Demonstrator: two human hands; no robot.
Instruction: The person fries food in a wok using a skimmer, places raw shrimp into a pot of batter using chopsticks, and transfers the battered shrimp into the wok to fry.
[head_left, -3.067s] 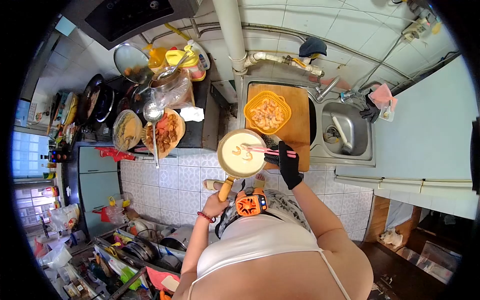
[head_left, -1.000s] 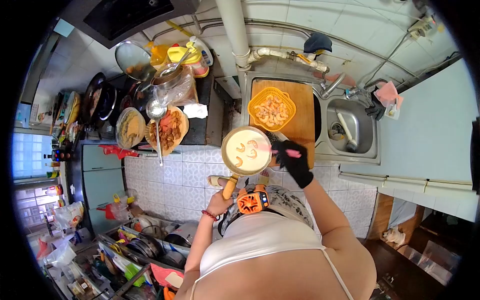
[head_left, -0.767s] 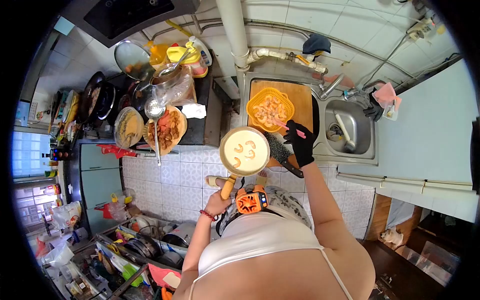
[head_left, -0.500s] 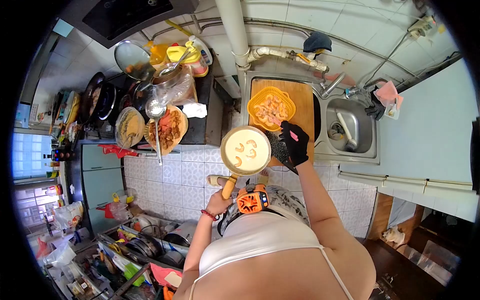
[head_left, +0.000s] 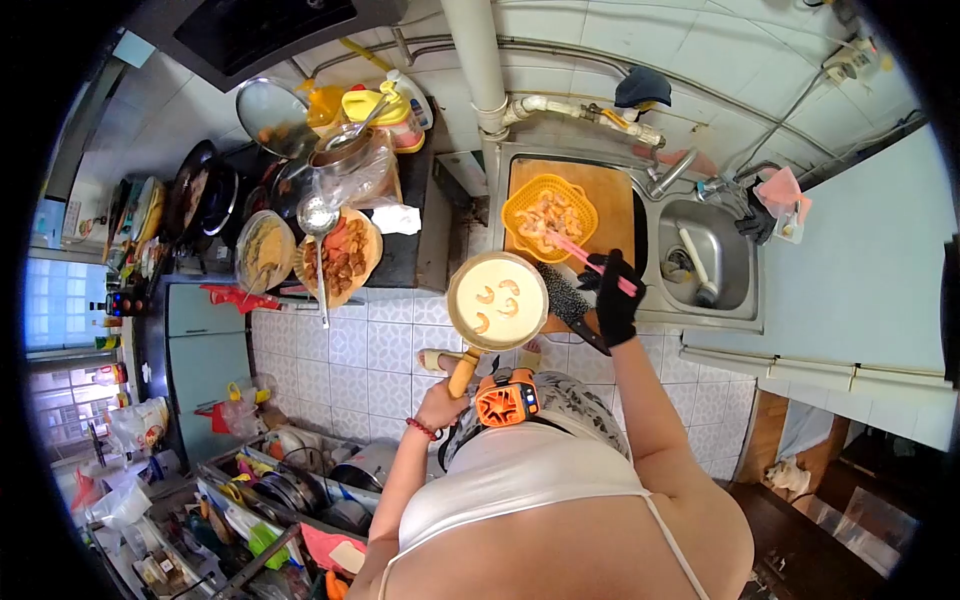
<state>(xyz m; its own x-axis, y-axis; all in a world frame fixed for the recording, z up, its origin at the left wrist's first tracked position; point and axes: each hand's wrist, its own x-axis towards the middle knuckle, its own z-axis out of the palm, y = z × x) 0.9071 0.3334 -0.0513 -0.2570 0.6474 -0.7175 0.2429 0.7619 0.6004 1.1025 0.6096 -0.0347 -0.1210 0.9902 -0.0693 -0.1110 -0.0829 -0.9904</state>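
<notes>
My left hand [head_left: 441, 405] is wrapped round the wooden handle of a pan [head_left: 497, 301]. Several shrimp lie on the pale yellow layer inside the pan. My right hand [head_left: 616, 299], in a black glove, holds pink chopsticks [head_left: 596, 270], whose tips reach into a yellow basket [head_left: 590, 220] of shrimp. The basket stands on a wooden cutting board [head_left: 612, 187] over the sink. Beneath and beside the right hand lies a knife with a speckled black blade [head_left: 562, 296], partly hidden.
The sink basin [head_left: 707, 250] is at the right, with a faucet [head_left: 672, 174] behind it. On the left counter are a plate of cut food [head_left: 367, 247], a bowl [head_left: 265, 252], a ladle [head_left: 319, 217] and bottles. Racks of kitchenware [head_left: 290, 490] stand at the lower left.
My right hand has moved right and slightly down, showing more of the chopsticks and knife. The whole view has shifted slightly. The pan is still in my left hand.
</notes>
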